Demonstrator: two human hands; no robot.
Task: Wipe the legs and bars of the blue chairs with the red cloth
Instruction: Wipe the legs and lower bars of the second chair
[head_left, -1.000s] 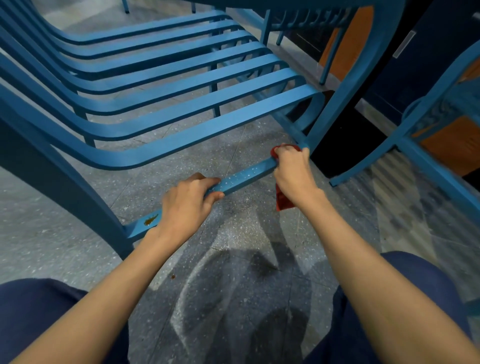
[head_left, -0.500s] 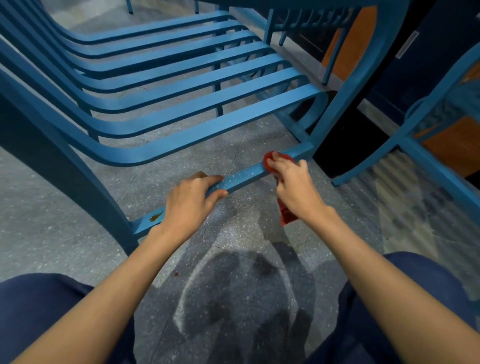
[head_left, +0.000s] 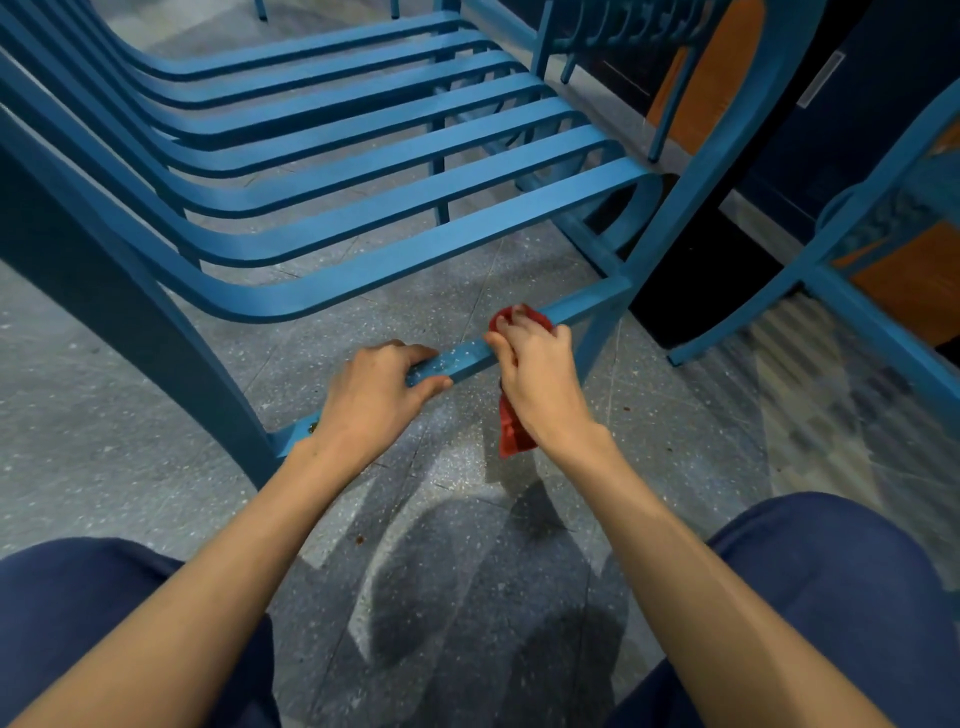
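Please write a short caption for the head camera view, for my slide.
Right hand rubs a crumpled red cloth along the blue metal chair's low crossbar while the left hand grips the same bar.

Red cloth (head_left: 511, 436) mostly hidden under right hand (head_left: 540, 379) (tail shows).

There are no words, numbers or signs to read here. The blue chair (head_left: 363, 208), the red cloth (head_left: 511, 436) and the speckled floor (head_left: 130, 441) have no writing on them. A small pale strip (head_left: 820, 79) sits on the dark wall (head_left: 883, 130) at the top right, but it is too blurry to tell if it has any letters.
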